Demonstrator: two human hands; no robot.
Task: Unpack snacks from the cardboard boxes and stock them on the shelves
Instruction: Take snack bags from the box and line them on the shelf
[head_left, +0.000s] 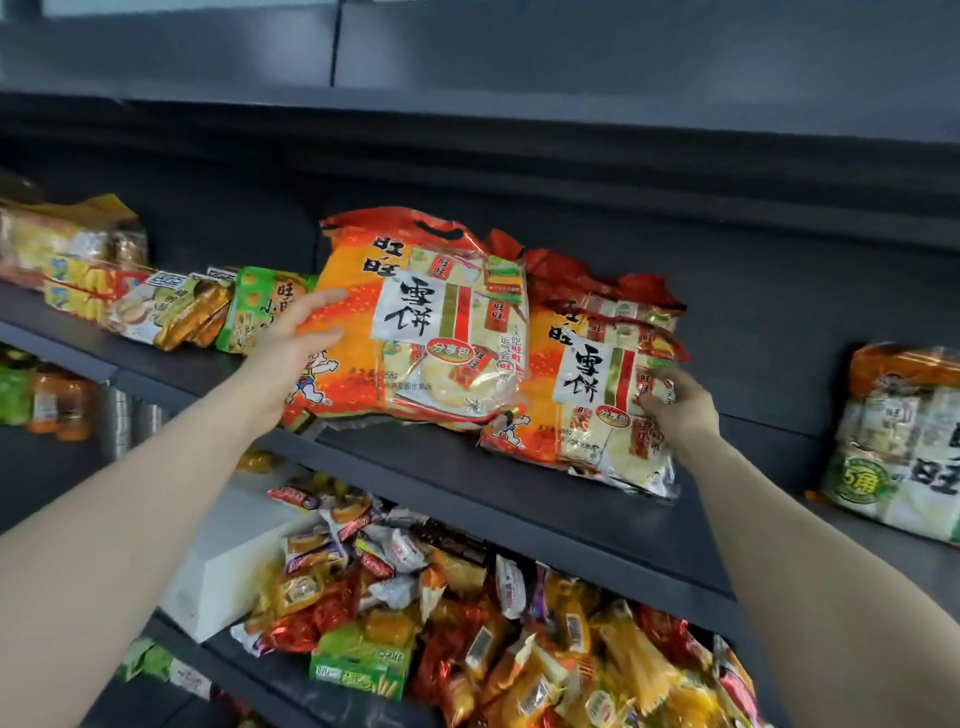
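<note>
Two large orange rice-cracker bags stand on the dark shelf (467, 467). My left hand (291, 353) presses with straight fingers on the left edge of the left rice-cracker bag (415, 322), which stands upright and leans back. My right hand (675, 410) grips the lower right side of the right rice-cracker bag (597, 384), fingers curled into its front. The right bag leans behind and against the left one. No cardboard box is in view.
A green snack bag (260, 306) and several flat packs (156, 306) lie to the left on the same shelf. Another cracker bag (898, 441) stands at the far right. The shelf below holds a heap of small wrapped snacks (441, 613) and a white box (234, 561).
</note>
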